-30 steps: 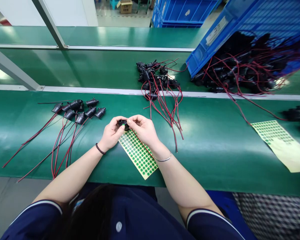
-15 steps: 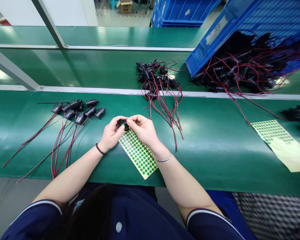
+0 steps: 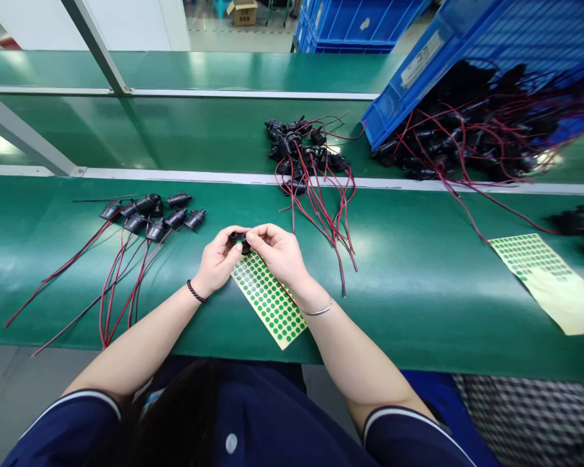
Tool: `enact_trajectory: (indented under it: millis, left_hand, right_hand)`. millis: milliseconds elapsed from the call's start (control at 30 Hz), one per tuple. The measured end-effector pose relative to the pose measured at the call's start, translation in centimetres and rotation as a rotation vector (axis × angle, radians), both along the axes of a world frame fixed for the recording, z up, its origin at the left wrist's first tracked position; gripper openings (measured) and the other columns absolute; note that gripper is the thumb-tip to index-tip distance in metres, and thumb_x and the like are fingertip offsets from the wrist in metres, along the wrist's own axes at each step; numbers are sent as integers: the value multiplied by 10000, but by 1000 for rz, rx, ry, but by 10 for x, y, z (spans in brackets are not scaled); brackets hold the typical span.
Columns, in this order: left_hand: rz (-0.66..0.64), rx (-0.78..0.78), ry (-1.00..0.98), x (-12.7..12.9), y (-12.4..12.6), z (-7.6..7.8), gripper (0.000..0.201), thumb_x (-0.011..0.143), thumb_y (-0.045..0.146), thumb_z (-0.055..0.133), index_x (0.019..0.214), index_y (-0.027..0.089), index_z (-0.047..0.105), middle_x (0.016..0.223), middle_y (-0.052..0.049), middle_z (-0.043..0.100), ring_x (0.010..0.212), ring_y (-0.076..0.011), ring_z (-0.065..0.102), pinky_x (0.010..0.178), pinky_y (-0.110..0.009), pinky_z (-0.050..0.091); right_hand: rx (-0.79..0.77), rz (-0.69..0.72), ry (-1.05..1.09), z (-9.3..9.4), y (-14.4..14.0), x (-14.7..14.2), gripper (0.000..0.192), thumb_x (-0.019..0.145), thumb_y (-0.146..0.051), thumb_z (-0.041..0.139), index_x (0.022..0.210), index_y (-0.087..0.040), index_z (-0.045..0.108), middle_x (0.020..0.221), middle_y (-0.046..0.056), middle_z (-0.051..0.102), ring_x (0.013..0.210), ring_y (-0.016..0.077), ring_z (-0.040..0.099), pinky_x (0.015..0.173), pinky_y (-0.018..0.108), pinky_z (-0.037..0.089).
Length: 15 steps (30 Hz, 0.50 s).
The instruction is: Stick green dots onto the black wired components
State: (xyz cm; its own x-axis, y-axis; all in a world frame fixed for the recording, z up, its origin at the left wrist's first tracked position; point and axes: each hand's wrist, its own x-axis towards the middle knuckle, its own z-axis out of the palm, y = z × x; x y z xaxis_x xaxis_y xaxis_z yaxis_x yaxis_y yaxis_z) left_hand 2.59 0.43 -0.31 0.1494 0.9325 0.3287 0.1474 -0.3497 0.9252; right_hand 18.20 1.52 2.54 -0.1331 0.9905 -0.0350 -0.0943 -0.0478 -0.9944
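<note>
Sockets lie left; sticker sheet beneath hands.

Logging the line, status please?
Left hand and right hand both pinch one black connector over the green-dot sticker sheet. Nothing in the way.

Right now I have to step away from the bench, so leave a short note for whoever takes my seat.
Left hand and right hand: both pinch one black connector above the green dot sticker sheet; a green dot shows on it.
Done, it seems: a row of connectors laid out at left.
Left, it seems: a tangled pile ahead, more spilling from the blue crate.
Second sticker sheet lies at right.
</note>
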Motion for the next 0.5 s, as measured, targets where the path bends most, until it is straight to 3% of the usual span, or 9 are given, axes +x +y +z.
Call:
enact_trajectory:
  millis: [267, 500]
  left_hand:
    - [4, -1, -30, 1, -1, 0, 280, 930, 364, 556, 1156, 206, 604, 1131, -82, 702, 1026, -200, 677, 917, -344, 554]
    - [-46, -5, -12, 0, -2, 1, 361, 962, 368, 502, 1287, 219, 554, 1279, -106, 666, 1178, -228, 647, 1032, -391, 522]
  right_hand:
    - [-2, 3, 29, -1, -1, 0, 395, 706, -564, 781, 786, -197, 657, 710, -4, 662, 651, 128, 591, 691, 293, 512]
    - [-4, -14, 46, 1, 2, 2, 377, 708, -543, 788, 755, -193, 657, 650, -15, 635, 612, 118, 563, 671, 290, 510]
